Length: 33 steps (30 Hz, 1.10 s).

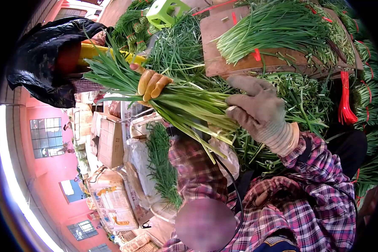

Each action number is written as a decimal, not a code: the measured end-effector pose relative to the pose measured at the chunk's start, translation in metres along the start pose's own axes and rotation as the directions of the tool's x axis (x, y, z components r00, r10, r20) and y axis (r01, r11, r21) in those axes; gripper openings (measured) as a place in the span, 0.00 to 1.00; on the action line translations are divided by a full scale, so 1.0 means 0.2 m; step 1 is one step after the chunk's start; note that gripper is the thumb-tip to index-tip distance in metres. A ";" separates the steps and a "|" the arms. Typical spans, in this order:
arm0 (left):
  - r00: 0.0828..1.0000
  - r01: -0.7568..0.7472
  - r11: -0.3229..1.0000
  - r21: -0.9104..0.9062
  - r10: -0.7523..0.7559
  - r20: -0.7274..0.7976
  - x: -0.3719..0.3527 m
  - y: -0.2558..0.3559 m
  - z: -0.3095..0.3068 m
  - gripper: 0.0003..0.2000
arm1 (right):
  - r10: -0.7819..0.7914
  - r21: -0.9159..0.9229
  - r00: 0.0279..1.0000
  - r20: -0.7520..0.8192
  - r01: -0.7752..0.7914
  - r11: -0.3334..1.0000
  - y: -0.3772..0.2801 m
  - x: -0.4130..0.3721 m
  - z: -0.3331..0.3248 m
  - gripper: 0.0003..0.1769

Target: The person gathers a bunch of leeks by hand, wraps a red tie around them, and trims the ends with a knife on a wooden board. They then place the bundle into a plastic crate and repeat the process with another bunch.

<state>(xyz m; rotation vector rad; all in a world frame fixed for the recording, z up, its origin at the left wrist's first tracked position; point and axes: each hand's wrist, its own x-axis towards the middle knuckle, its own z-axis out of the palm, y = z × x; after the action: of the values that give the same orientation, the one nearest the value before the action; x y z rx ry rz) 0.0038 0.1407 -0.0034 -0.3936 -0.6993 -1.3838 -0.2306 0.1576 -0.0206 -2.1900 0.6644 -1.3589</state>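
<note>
My left hand [153,86], with tan-yellow coverings on its fingers, is wrapped around a loose bunch of garlic chives [193,103]. The dark green leaf ends fan out past the fist, and the pale stems point towards my other hand. My right hand [258,111], in a grey knit glove, is at the stem ends with its fingers apart. Some fingertips seem to touch the stems; the exact contact is partly hidden. Behind the hands, a larger pile of chives [277,31] lies on a brown board [216,40].
Red ties [346,98] hang from the board's near edge. Tied bundles [367,92] line the right side. Loose trimmings [302,98] lie below the board. A green stool [166,12] stands at the back. Another person in black [42,59] is at left, near boxes [111,140] and crates [113,201].
</note>
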 end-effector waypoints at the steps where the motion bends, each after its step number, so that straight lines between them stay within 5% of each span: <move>1: 0.999 0.005 1.000 -0.025 -0.004 0.034 -0.01 0.01 -0.03 0.23 | 0.016 -0.033 1.000 0.020 -0.015 0.999 0.00 0.00 0.01 0.10; 3: 0.995 0.016 0.997 -0.072 -0.009 0.102 -0.01 0.01 -0.05 0.33 | 0.018 -0.032 1.000 0.014 -0.017 0.999 -0.01 0.01 0.02 0.10; 5: 0.998 -0.029 0.997 -0.078 0.033 0.058 -0.04 -0.03 -0.05 0.30 | 0.016 -0.023 1.000 0.004 -0.016 1.000 -0.02 0.03 0.02 0.10; 7: 0.998 -0.017 0.996 -0.089 0.023 0.065 -0.05 -0.02 -0.05 0.27 | -0.054 -0.163 0.980 -0.194 0.022 0.986 -0.02 0.03 -0.01 0.10; 9: 0.997 -0.014 0.997 -0.076 0.020 0.074 -0.06 0.00 -0.06 0.26 | -0.037 -0.111 0.982 -0.186 0.017 0.994 -0.02 0.00 -0.01 0.09; 11: 0.997 -0.042 0.995 -0.092 0.047 0.055 -0.06 -0.01 -0.06 0.32 | 0.093 -0.084 0.993 0.074 -0.087 0.993 -0.05 -0.02 -0.02 0.09; 15: 0.981 0.040 0.998 -0.044 -0.031 0.192 -0.06 0.04 -0.16 0.35 | 0.216 -0.022 0.976 -0.007 -0.216 0.976 -0.05 0.01 0.07 0.08; 19: 0.997 0.048 0.998 -0.030 -0.046 0.067 -0.09 0.06 -0.15 0.34 | 0.118 0.061 0.993 -0.030 -0.116 0.991 -0.05 0.06 0.10 0.06; 25: 1.000 0.003 0.999 -0.050 -0.004 -0.022 -0.13 0.03 -0.14 0.33 | 0.119 -0.081 0.991 0.055 -0.115 0.990 -0.01 0.04 0.11 0.07; 27: 0.999 -0.010 0.997 -0.078 0.007 -0.039 -0.14 0.01 -0.13 0.33 | 0.192 0.065 0.980 -0.058 -0.188 0.980 -0.02 0.02 0.11 0.08; 33: 0.989 -0.104 0.986 -0.133 0.088 -0.117 -0.16 -0.01 -0.13 0.34 | 0.146 -0.002 0.988 0.058 -0.146 0.989 -0.01 0.06 0.11 0.10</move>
<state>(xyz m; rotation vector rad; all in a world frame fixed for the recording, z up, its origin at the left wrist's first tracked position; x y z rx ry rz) 0.0069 0.1477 -0.0437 -0.4513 -0.4882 -1.3559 -0.2054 0.1549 -0.0203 -2.1250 0.7841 -1.2170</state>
